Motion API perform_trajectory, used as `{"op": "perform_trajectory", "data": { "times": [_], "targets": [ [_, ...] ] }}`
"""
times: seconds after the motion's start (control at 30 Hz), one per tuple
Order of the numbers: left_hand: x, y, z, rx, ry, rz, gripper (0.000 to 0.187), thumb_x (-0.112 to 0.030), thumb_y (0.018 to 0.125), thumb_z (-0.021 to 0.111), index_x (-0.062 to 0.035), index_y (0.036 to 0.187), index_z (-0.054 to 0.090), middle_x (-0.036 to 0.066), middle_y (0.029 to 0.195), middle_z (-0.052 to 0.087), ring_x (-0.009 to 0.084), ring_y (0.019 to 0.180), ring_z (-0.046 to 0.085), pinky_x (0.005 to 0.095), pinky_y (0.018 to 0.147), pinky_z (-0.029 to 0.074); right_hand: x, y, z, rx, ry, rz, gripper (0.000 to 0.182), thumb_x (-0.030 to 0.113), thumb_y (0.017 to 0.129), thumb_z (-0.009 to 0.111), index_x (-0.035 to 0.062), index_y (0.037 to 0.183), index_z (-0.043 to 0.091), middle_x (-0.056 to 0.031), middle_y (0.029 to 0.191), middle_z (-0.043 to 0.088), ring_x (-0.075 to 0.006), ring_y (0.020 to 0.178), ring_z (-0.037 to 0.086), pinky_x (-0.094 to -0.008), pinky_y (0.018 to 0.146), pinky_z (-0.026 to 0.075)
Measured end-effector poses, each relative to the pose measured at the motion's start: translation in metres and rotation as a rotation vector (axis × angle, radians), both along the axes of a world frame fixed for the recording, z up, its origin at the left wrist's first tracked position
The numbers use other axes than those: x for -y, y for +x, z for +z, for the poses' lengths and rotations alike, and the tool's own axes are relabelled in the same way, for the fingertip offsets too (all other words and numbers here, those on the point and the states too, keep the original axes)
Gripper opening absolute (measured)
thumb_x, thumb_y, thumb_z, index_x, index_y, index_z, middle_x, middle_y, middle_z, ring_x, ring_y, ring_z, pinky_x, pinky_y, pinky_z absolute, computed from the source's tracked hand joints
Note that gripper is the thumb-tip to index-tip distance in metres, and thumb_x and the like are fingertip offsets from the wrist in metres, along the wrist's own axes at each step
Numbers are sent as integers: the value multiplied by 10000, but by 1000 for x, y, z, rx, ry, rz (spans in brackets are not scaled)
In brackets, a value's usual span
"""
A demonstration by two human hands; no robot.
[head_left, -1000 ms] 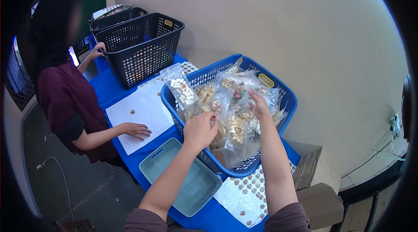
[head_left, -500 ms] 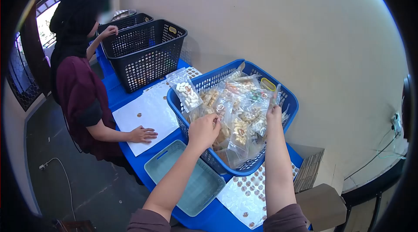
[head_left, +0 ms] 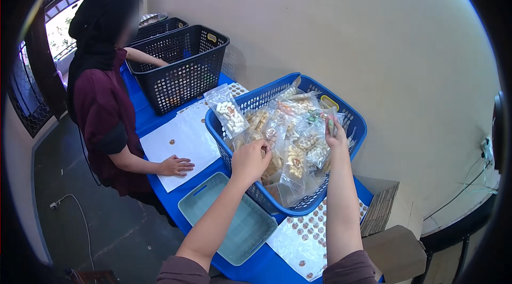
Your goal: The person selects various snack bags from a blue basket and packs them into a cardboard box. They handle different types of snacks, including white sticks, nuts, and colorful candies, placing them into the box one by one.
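Observation:
A blue basket is heaped with clear plastic packets of pale snack-like pieces, some with round stickers. My right hand grips a small clear packet with some green in it, held over the right part of the heap. Over the left part, my left hand is closed, thumb and fingertips pinched together near the packets. Whatever it may hold is too small to tell. A packet of white pieces with a sticker rests at the basket's left rim.
Below the basket are a grey-green tray and a sticker sheet. A co-worker at the left rests one hand on a white sheet and reaches into a black basket. Flattened cardboard stands at the right.
The packet in my right hand has turned from edge-on to show more of its face. My left hand stays almost still. The co-worker's far hand has gone down into the black basket.

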State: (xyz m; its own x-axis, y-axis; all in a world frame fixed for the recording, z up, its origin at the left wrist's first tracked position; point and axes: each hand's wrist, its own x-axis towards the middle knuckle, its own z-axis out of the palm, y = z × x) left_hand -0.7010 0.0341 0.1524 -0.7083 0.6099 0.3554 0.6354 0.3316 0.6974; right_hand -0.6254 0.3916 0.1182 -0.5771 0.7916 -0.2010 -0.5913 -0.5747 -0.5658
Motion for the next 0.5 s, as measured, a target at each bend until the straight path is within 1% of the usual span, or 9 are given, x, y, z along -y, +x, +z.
{"op": "perform_trajectory", "data": {
  "times": [0.03,0.1,0.13,0.23,0.33,0.37,0.4,0.47,0.5],
  "targets": [
    [0,0,1,0,6,11,166,-247,823,594,-132,904,682,61,809,680,255,719,648,371,644,492,2,1,1,-1,-5,-4,229,180,950,532,22,1106,591,-123,1058,669,-249,950,662,-352,814,581],
    [0,1,3,-1,8,17,170,-253,825,590,-132,903,682,63,795,677,255,720,648,374,645,489,5,5,2,205,102,-51,224,252,916,592,100,1077,629,-45,1072,678,-179,935,654,-342,805,529],
    [0,2,3,0,4,26,177,-261,830,587,-134,907,683,66,787,675,255,723,649,377,646,486,6,6,2,204,99,-56,224,252,916,592,100,1077,629,-45,1072,678,-179,935,654,-342,805,529],
    [0,2,3,-3,8,36,189,-275,841,580,-136,914,685,73,768,671,258,723,650,381,646,481,10,10,5,252,184,-94,182,302,889,618,200,1033,657,63,1042,683,-81,888,625,-243,773,387],
    [1,3,7,8,3,29,202,-288,855,570,-137,918,689,77,747,668,262,714,651,379,644,477,11,12,4,296,152,-80,160,299,886,624,186,993,661,50,1033,684,-86,883,627,-250,763,407],
    [1,4,8,29,-6,31,210,-295,861,564,-138,919,691,79,735,666,265,708,651,377,643,476,10,14,5,175,102,-78,151,195,843,695,116,965,655,-7,930,697,-137,795,622,-240,691,485],
    [0,4,9,26,-11,22,210,-295,861,564,-138,919,691,79,735,666,265,708,651,377,643,476,6,14,2,173,96,-87,151,195,843,695,116,965,655,-7,930,697,-137,795,622,-240,691,485],
    [1,3,8,39,-7,28,221,-302,866,557,-137,918,693,79,726,666,266,703,652,374,643,475,1,8,-2,142,50,-82,194,320,878,644,145,960,663,12,976,673,-109,785,610,-287,761,438],
    [1,3,8,40,-10,26,221,-302,866,557,-137,918,693,79,726,666,266,703,652,374,643,475,-2,9,-4,96,35,-2,196,321,858,678,156,962,663,6,910,656,-133,749,598,-298,748,467]
  ]
}}
